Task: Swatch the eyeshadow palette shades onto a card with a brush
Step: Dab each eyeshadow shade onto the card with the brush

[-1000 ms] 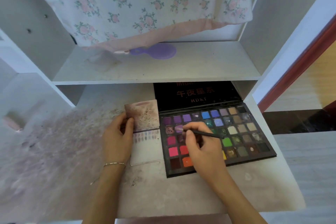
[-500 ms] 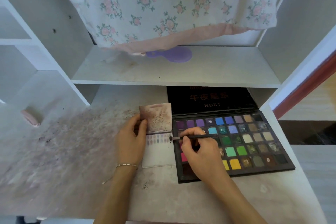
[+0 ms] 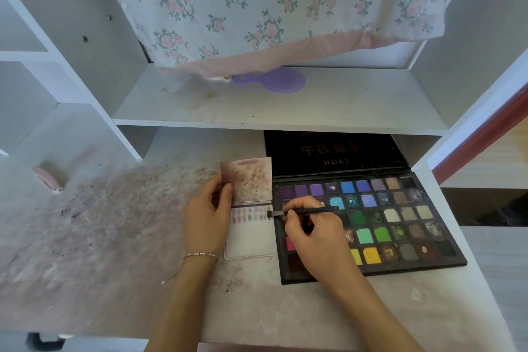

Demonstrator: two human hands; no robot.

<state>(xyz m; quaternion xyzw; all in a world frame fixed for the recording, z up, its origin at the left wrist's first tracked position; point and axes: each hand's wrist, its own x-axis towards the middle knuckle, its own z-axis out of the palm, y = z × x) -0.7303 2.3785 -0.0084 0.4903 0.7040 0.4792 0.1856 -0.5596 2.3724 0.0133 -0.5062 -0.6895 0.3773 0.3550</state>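
Now: right hand (image 3: 317, 240) pinches brush (image 3: 303, 212), tip at card (image 3: 251, 234) edge | left hand (image 3: 207, 220) grips card | palette (image 3: 368, 223) beside

Purple hand mirror (image 3: 274, 80) on shelf (image 3: 343, 106), floral cloth (image 3: 271, 3) hanging above

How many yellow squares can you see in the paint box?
2, side by side in the bottom row of the eyeshadow palette: one full square and one partly behind the right hand. More may hide under it.
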